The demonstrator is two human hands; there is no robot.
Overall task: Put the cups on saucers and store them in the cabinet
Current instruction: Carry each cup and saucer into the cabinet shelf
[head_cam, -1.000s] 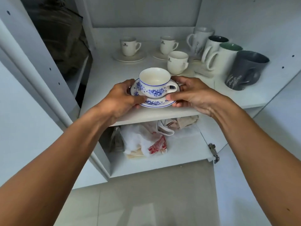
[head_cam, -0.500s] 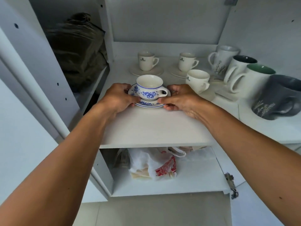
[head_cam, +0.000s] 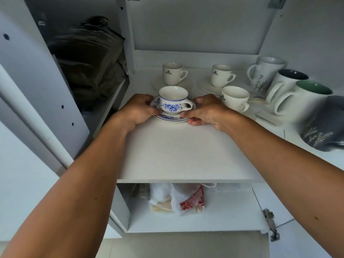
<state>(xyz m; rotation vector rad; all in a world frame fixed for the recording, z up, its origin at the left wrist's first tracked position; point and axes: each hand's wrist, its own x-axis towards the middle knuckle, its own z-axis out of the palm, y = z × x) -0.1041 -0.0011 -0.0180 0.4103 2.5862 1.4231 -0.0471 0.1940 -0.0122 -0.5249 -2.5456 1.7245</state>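
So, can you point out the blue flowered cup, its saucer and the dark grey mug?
blue flowered cup (head_cam: 172, 104), head view, on its flowered side.
saucer (head_cam: 172, 119), head view, on its front rim.
dark grey mug (head_cam: 323, 124), head view, on its outer wall.

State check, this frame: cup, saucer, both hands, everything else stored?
blue floral saucer: on the shelf, gripped at both sides.
blue floral cup: upright, empty, on the saucer.
left hand: grips saucer's left rim.
right hand: grips saucer's right rim.
white logo cups: three, upright.
mugs: four, standing in a row.
cabinet: open.
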